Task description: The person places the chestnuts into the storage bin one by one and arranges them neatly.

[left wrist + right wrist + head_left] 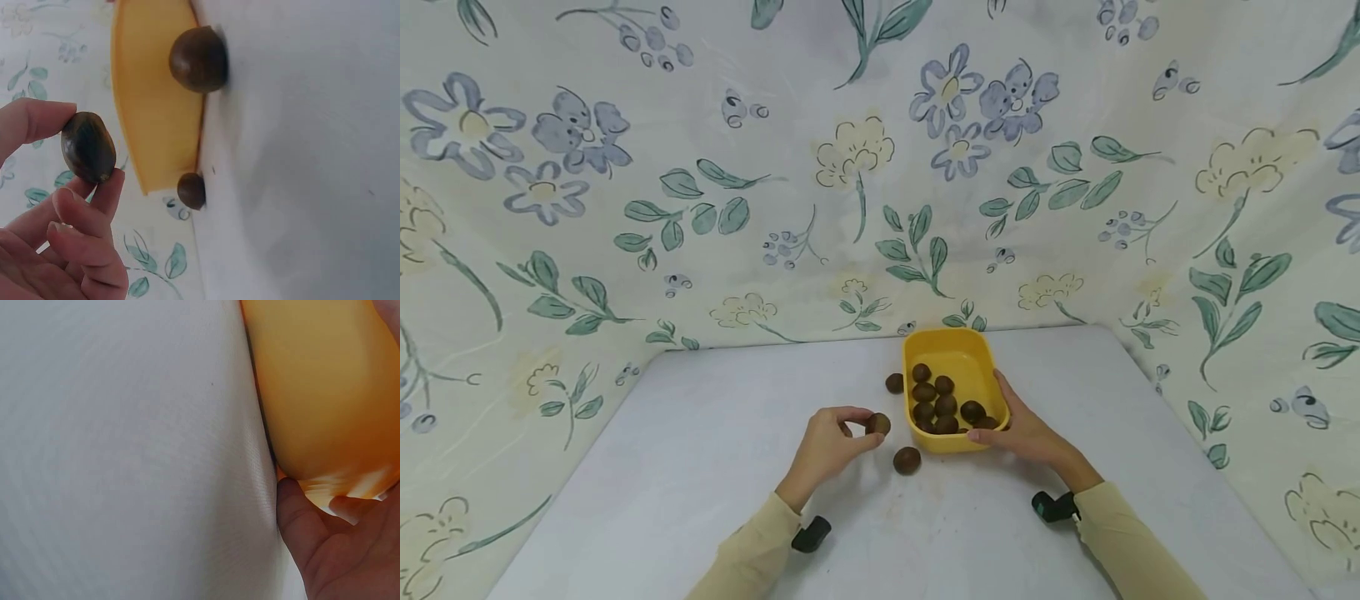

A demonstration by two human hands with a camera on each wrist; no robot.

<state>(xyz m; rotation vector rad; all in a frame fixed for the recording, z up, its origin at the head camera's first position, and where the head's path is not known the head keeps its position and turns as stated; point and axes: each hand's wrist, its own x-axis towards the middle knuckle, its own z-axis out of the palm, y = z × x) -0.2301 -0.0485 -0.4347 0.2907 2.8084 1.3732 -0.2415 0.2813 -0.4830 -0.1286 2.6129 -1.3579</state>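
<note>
My left hand (829, 450) pinches a chestnut (89, 147), dark brown and glossy, between thumb and fingertips. It is held up off the table, left of a yellow plastic box (953, 444). Several brown chestnuts (945, 406) lie in the box, mostly in its near and left parts. At the box's near right corner, my right hand (1033, 429) grips the wall, thumb over the near rim and fingers along the outer side. In the right wrist view, fingers (300, 522) lie against the outside of the box, low by the table.
Two loose chestnuts lie on the white table (700, 467): one chestnut (907, 461) in front of the box, the other chestnut (894, 383) against its left side. A flowered cloth (797, 250) hangs behind the table. Dark wrist cameras (812, 534) sit at both cuffs.
</note>
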